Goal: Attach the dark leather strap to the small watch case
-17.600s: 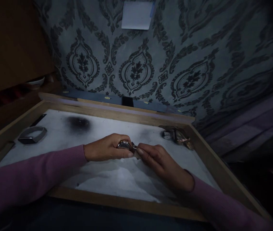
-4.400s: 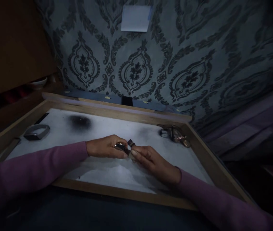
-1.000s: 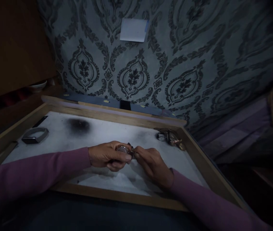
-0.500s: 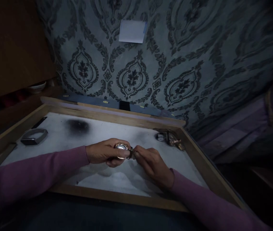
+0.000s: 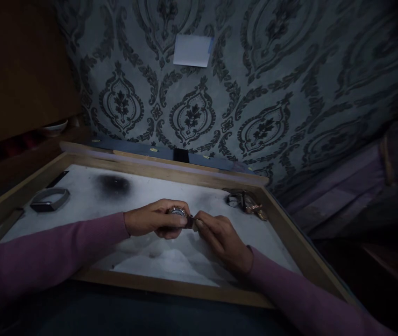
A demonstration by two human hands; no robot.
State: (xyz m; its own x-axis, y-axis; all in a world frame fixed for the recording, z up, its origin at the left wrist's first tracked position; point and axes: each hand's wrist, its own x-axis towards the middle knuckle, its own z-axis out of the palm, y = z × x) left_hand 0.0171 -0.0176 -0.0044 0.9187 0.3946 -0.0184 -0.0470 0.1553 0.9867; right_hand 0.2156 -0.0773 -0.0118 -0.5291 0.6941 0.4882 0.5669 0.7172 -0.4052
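Observation:
A round wristwatch (image 5: 178, 212) with a shiny bezel is held over the white-bottomed wooden tray (image 5: 171, 290). My left hand (image 5: 160, 217) is closed around its case, the thumb lying across the lower edge of the dial. From the case a short dark strap (image 5: 189, 222) reaches toward the right. My right hand (image 5: 220, 235) pinches the end of that strap between thumb and fingers. The fingertips hide the strap's tip, so its fastening cannot be made out.
Several watches (image 5: 244, 202) lie heaped in the tray's far right corner. A grey smart band (image 5: 50, 199) stands at the left, near a small black strip (image 5: 58, 179). Behind the tray rises a patterned wall (image 5: 192, 116) with a white card (image 5: 192, 50). A bowl (image 5: 54, 128) sits far left.
The watch has tilted in my left hand, and the bright glare on its dial has gone, leaving it darker. Both hands stay nearly in place.

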